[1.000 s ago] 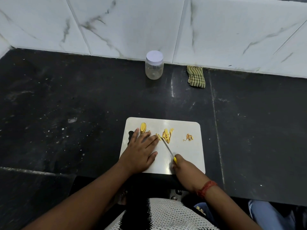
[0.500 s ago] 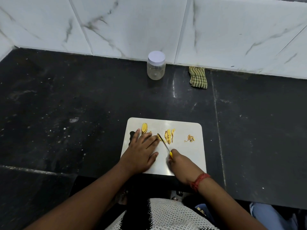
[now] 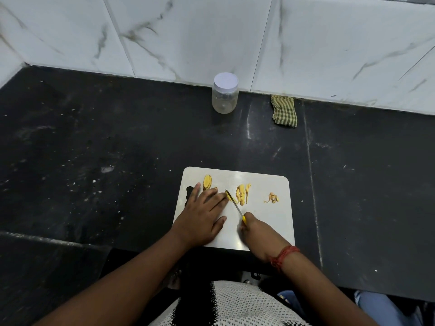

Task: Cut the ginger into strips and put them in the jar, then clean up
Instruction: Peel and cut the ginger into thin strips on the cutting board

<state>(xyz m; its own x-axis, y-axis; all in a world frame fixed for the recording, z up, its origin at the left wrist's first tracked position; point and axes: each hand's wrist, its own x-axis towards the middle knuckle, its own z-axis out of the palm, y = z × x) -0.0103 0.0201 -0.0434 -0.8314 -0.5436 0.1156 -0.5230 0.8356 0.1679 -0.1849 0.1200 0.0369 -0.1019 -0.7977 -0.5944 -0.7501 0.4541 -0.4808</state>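
mid-cut on the board [image 3: 270,231], set at the counter's [image 3: 117,149] near edge. left hand [image 3: 200,220] laid flat over the board's left half, fingers nearly straight and pointing toward the far right, pressing down a ginger piece that hides almost wholly beneath the fingertips. right hand [image 3: 259,234] at the near edge, fingers curled tight round the yellow handle of the knife [image 3: 233,202]. blade running from that handle up and left, tip touching the board just beside the left fingertips. so: work piece lying up and left of the knife grip, on the blade's left flank, directly under the pinning hand, the nearer of the two. long axis of that piece not readable, too much covered.

cut strips [image 3: 242,195] piled just right of the blade, long axes roughly toward the far edge. a whole slice [image 3: 207,182] near the far left corner, beyond the left fingers, still uncut. small scraps [image 3: 273,198] toward the board's right edge, well apart from the strips.

jar [image 3: 224,94] upright against the counter's back edge, lid on, looking empty, well apart from the board. cloth [image 3: 283,111] folded to its right, also at the back edge.

by judgement, early-to-middle of the slicing: next stroke likely lands a sliver leftward, with blade and fingertips nearly touching, the risk sits right there. jar lid needs removal before any filling.
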